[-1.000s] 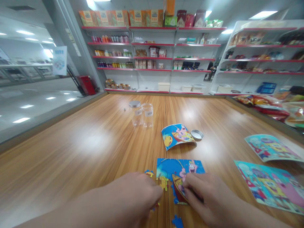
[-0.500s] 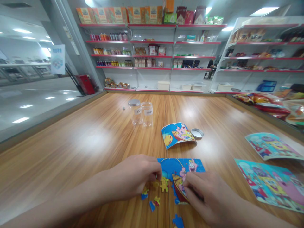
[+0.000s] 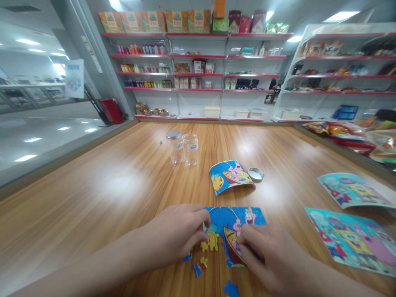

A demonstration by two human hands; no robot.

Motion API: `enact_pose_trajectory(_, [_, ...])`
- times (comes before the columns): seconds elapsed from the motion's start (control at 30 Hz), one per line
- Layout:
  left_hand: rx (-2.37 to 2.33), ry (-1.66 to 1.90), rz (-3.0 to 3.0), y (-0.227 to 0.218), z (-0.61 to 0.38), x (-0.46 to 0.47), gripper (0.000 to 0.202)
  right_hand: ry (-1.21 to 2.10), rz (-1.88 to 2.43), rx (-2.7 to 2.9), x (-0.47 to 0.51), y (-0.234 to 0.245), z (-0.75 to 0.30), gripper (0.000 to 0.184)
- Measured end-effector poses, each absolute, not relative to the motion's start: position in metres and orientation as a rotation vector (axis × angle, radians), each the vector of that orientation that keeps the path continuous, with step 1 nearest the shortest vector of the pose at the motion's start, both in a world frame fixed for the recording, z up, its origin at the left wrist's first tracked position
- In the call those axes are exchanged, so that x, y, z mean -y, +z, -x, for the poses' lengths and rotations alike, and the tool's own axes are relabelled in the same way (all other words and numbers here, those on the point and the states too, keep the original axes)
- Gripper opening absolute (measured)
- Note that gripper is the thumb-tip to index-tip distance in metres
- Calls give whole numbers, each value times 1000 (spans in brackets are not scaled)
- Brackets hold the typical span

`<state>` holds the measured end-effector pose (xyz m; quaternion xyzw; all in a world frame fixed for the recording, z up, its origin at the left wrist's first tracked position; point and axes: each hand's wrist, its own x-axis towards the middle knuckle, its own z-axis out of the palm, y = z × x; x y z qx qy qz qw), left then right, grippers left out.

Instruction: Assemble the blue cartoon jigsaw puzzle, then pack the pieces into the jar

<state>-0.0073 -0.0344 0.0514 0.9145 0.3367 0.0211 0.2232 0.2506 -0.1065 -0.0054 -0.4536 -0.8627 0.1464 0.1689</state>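
Observation:
A partly assembled jigsaw puzzle (image 3: 229, 216) lies before me, showing a pink cartoon figure in a brown boat on blue. My left hand (image 3: 187, 229) is curled at its left edge, thumb and forefinger pinched at a puzzle piece mostly hidden by the fingers. Just below the thumb, yellow pieces (image 3: 212, 241) adjoin the puzzle. My right hand (image 3: 266, 249) has its fingers closed on the puzzle's right part, covering that area. Loose pieces lie nearer me: a yellow one (image 3: 203, 262), a blue one (image 3: 197, 270) and another blue one (image 3: 230, 288).
Beyond the puzzle lies a curled picture sheet (image 3: 232, 176) beside a metal lid (image 3: 256, 174). Two clear jars stand farther back, a lidded jar (image 3: 175, 148) and an open jar (image 3: 191, 150). Two more picture sheets lie right, one nearer (image 3: 352, 239) and one farther (image 3: 352, 192).
My left fingers have shifted slightly up, uncovering more of the yellow pieces at the puzzle's left edge. My right hand stays in place on the puzzle.

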Motion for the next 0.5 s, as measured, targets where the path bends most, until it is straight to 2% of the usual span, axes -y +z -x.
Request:
enact_pose_trajectory(0.13, [-904,-12,-2516,54,8,35,13,410,1295,2463,107,-4,-250,16])
enact_pose_trajectory(0.5, [-914,-60,-2565,51,5,39,12,434,1315,2469,107,-4,-250,16])
